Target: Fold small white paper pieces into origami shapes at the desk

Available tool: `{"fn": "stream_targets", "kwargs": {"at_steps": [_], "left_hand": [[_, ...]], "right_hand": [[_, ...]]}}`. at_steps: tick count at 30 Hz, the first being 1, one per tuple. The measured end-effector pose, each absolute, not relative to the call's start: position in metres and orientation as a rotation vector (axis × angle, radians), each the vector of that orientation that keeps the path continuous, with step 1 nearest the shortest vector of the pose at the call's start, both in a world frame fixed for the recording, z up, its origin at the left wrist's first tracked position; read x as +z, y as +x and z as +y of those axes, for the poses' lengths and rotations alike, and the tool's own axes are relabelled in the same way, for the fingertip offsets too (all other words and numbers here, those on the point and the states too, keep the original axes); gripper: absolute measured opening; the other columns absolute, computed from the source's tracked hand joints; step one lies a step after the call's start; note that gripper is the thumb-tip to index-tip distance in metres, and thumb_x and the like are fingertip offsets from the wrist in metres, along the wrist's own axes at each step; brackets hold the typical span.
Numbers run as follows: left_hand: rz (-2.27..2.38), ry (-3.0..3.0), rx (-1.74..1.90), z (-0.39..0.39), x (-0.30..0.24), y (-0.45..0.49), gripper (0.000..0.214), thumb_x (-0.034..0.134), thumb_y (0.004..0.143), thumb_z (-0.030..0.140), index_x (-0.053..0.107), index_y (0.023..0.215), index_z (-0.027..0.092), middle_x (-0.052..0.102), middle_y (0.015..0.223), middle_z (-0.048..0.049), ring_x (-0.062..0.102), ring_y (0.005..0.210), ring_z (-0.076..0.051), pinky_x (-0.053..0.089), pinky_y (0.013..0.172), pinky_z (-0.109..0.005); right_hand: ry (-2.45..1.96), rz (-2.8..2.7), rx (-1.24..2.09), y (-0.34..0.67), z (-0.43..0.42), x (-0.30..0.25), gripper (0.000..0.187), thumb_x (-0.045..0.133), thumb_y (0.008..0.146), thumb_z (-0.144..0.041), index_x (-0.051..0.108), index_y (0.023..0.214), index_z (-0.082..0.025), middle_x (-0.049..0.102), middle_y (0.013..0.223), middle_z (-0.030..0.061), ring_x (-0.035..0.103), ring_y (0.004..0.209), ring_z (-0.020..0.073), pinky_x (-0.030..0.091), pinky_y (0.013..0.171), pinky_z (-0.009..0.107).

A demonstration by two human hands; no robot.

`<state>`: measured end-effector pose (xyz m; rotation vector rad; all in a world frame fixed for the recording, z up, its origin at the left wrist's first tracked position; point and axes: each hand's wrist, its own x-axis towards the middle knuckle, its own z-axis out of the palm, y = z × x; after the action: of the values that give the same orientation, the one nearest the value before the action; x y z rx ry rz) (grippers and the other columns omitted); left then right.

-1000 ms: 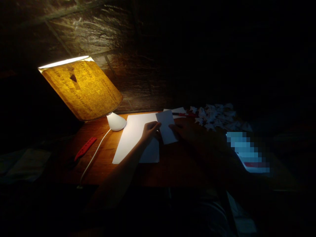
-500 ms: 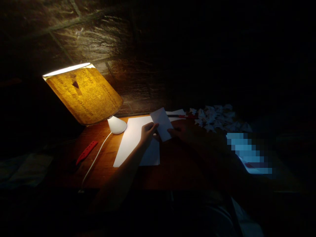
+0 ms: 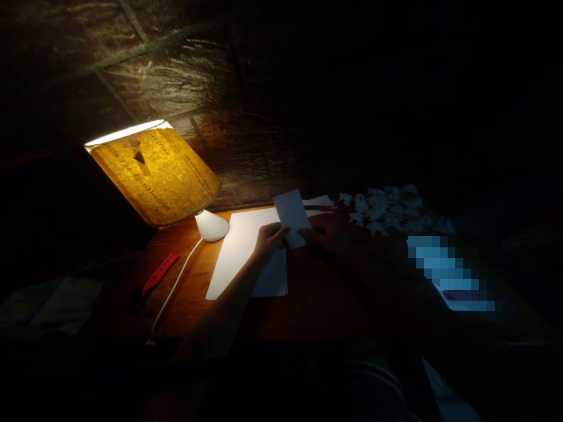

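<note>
Centrally, one small rectangular white paper sheet [image 3: 292, 212] — held above a brown wooden table [image 3: 188, 282], fingers of left hand [image 3: 268, 238] and right hand [image 3: 320, 234] pinching opposite edges. Below left hand — larger white sheets [image 3: 244, 243], stacked.

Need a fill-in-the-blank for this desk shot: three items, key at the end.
1. The left hand and the right hand hold one small rectangular sheet of ____.
2. The perforated handle beside the white cord is coloured ____.
3. In the picture, the heap of folded white pieces lies to the ____ of the lit table lamp.

Missing words: paper; red; right.
</note>
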<state>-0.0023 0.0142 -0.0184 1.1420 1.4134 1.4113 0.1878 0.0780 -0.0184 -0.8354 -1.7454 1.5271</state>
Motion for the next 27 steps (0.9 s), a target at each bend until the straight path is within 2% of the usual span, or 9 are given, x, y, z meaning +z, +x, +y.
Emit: {"fn": "stream_targets", "kwargs": {"at_steps": [3,9,17,22,27], "left_hand": [[1.384,1.110,1.449,0.0139,-0.0170,-0.0007,0.062,0.082,0.061,0.070,0.054,0.059,0.016,0.048,0.051,0.0042,0.047,0.045,-0.007,0.036,0.042,-0.019],[1.390,1.284,1.304,0.0148,-0.0190,-0.0001,0.066,0.075,0.064,0.078,0.059,0.059,0.014,0.054,0.049,-0.0003,0.050,0.043,-0.009,0.037,0.043,-0.022],[1.441,1.306,1.251,0.0191,-0.0219,-0.0011,0.065,0.075,0.065,0.076,0.056,0.057,0.015,0.050,0.047,0.0018,0.047,0.043,-0.008,0.032,0.042,-0.020],[1.399,1.294,1.262,0.0194,-0.0229,-0.0002,0.063,0.078,0.063,0.075,0.061,0.062,0.014,0.053,0.051,0.0016,0.046,0.045,-0.007,0.030,0.044,-0.020],[1.352,1.344,1.224,0.0183,-0.0228,-0.0018,0.061,0.081,0.063,0.070,0.057,0.059,0.015,0.055,0.052,0.0005,0.047,0.047,-0.008,0.030,0.046,-0.020]], "right_hand": [[-0.875,-1.774,1.437,0.1890,0.0779,-0.0183,0.041,0.073,0.074,-0.060,0.068,0.070,-0.020,0.067,0.070,0.0030,0.059,0.066,0.0186,0.046,0.060,0.030],[-0.872,-1.762,1.339,0.1908,0.0771,-0.0113,0.049,0.070,0.075,-0.065,0.058,0.062,-0.019,0.056,0.061,-0.0007,0.050,0.060,0.0140,0.039,0.056,0.027],[-0.894,-1.707,1.357,0.1879,0.0773,-0.0155,0.050,0.071,0.072,-0.066,0.059,0.061,-0.019,0.055,0.060,-0.0004,0.049,0.060,0.0144,0.038,0.056,0.027],[-0.881,-1.696,1.371,0.1883,0.0797,-0.0156,0.049,0.070,0.072,-0.066,0.059,0.061,-0.020,0.056,0.060,-0.0003,0.050,0.059,0.0144,0.039,0.056,0.028],[-0.858,-1.689,1.363,0.1902,0.0788,-0.0110,0.046,0.071,0.073,-0.063,0.059,0.061,-0.020,0.058,0.062,0.0006,0.051,0.061,0.0152,0.041,0.057,0.028]]}}
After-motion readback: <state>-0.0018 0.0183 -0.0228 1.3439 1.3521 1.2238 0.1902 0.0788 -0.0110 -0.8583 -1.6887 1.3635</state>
